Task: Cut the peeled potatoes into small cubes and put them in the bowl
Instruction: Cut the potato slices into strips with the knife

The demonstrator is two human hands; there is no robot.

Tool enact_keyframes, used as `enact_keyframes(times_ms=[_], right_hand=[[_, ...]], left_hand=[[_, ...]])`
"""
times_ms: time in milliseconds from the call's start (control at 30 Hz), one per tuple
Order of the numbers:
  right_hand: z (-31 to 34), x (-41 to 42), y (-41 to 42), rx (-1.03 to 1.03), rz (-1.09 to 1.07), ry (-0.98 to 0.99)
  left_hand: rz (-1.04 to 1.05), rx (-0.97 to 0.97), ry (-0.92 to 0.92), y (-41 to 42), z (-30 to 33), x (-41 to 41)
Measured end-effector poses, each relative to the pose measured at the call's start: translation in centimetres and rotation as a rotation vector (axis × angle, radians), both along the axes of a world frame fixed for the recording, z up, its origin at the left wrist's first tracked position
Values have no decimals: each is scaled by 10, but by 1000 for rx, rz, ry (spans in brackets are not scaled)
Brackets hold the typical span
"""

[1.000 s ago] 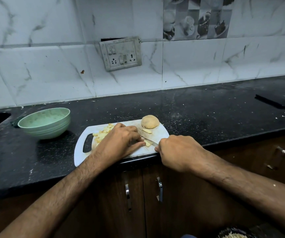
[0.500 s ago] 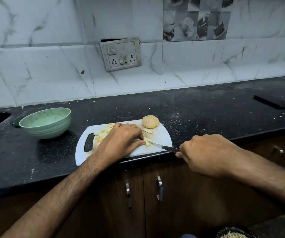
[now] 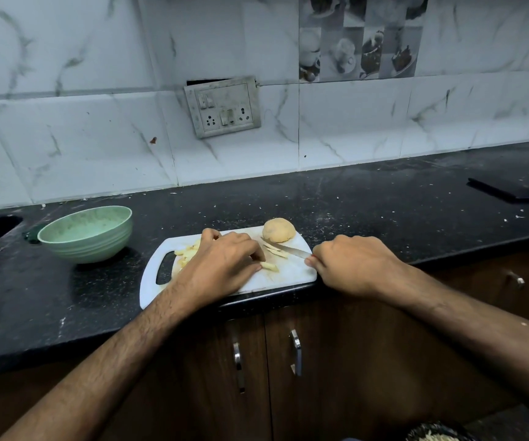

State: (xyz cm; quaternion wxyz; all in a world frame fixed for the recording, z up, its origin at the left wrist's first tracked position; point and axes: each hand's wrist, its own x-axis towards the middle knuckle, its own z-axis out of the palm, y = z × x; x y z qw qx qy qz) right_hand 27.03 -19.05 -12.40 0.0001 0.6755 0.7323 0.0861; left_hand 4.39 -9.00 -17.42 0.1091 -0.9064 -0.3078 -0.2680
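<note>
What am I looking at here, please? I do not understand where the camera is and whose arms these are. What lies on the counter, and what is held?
There is no machine. The one camera sits on a person's head and looks down, so the two bare arms are that person's own.

On the black counter lies a white cutting board. On it are a whole peeled potato, some potato strips and small cut pieces.

The right hand grips a knife, its blade over the strips. The left hand rests on the board, fingers holding one strip.

A green bowl stands left of the board; it looks empty. A dark flat object lies far right; I cannot tell what it is.
</note>
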Motion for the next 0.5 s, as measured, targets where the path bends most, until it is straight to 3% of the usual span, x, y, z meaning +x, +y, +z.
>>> enact_keyframes(times_ms=[200,500], right_hand=[[7,-2,-9,34,-18,83],[2,-14,-33,-10,4,3]], left_hand=[[47,-37,-106,-7,-3,-6],[26,-74,-130,-3,-7,-9]])
